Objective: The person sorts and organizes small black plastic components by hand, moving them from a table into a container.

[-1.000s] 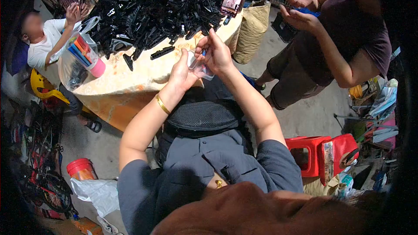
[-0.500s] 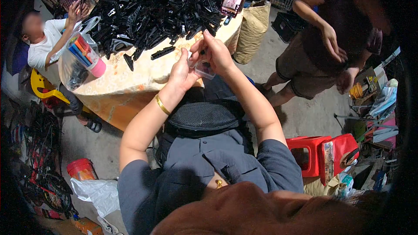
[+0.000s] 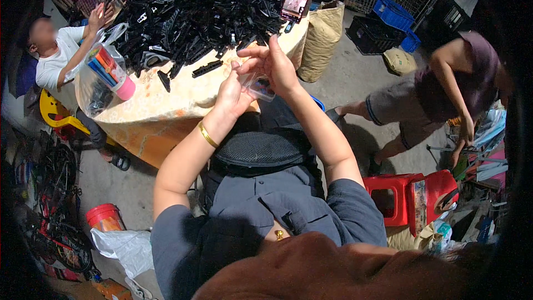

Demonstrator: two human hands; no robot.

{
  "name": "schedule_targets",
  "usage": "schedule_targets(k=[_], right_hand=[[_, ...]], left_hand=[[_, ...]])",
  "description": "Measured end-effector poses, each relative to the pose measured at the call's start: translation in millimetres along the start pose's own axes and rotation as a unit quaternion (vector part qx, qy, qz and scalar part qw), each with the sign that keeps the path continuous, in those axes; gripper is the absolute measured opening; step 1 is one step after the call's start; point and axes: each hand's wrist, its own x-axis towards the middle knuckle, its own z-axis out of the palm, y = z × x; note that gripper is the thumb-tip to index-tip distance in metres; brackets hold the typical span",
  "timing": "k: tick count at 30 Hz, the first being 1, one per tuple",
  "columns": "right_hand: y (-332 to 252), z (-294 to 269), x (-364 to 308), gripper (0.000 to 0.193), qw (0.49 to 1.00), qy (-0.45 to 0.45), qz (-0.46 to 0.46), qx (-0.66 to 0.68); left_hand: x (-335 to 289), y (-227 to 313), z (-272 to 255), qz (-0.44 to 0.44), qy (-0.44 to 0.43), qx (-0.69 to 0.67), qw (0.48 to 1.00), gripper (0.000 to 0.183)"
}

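Note:
Over the near edge of a cloth-covered table, my left hand (image 3: pixel 230 93) holds a small clear plastic bag (image 3: pixel 262 90) with something dark and tiny inside. A gold bracelet circles that wrist. My right hand (image 3: pixel 279 69) is open beside the bag, its fingers stretched toward my left thumb, and its palm hides part of the bag. Beyond both hands rises a large heap of black plastic parts (image 3: pixel 194 8). One separate black strip-shaped part (image 3: pixel 207 68) lies on the tablecloth (image 3: pixel 183 91) just left of my hands.
A phone (image 3: pixel 296 1) stands at the table's right side, near a tan sack (image 3: pixel 322 41). A clear bag with a pink-based container of colored sticks (image 3: pixel 111 72) sits at left. One person (image 3: pixel 64 50) sits far left; another (image 3: pixel 444 89) bends at right. Red stools (image 3: pixel 397 200) stand right.
My right fingers have straightened and spread over the clear bag. The person at right has moved farther right and bent down, uncovering blue and black crates behind.

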Motion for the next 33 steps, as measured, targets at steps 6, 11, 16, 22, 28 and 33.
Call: schedule_targets(k=[6,11,16,22,28,33], right_hand=[[-7,5,-3,0.079,0.996,-0.049,-0.029,0.069],[-5,1,-2,0.07,0.989,-0.075,-0.031,0.127],[-8,3,-4,0.051,0.985,-0.009,-0.13,0.109],[-4,-35,-41,0.082,0.954,-0.007,-0.227,-0.193],[10,-39,-69,0.112,0.977,-0.094,-0.111,-0.156],[7,-34,-74,0.116,0.973,-0.135,-0.119,-0.143]], left_hand=[[4,-2,-8,0.025,-0.003,0.012,1.0,0.045],[0,-1,0,0.026,0.024,0.005,0.999,0.044],[1,-1,-5,-0.001,0.018,-0.016,1.0,0.049],[0,6,-18,-0.004,-0.025,-0.036,0.999,0.054],[-12,4,-13,-0.116,-0.097,0.048,0.987,0.053],[-16,-7,-10,-0.121,-0.197,0.059,0.971,0.049]])
